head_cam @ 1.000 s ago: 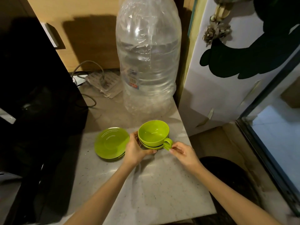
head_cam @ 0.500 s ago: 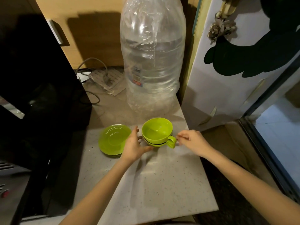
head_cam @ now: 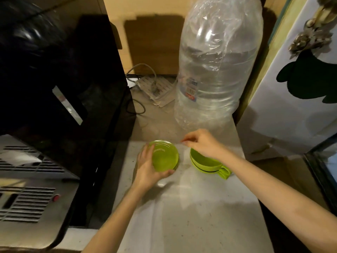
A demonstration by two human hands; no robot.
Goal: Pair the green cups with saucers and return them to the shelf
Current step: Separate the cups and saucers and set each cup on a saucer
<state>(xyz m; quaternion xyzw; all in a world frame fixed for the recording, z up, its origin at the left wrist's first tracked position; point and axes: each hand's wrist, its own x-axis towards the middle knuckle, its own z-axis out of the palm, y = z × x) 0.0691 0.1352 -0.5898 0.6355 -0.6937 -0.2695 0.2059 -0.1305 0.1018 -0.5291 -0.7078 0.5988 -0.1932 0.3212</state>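
Saucers now sit cupped in my left grip, moved over from the stacked cups on the surface, beneath my loosely spread right grip, so pairing can begin.

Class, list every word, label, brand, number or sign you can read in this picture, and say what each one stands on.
No text can be read here.
Label on the big clear water bottle: a barcode and red and blue print, too small and blurred to read.
Light strip on the black appliance: no legible writing.
Green cups and saucer: no markings seen.
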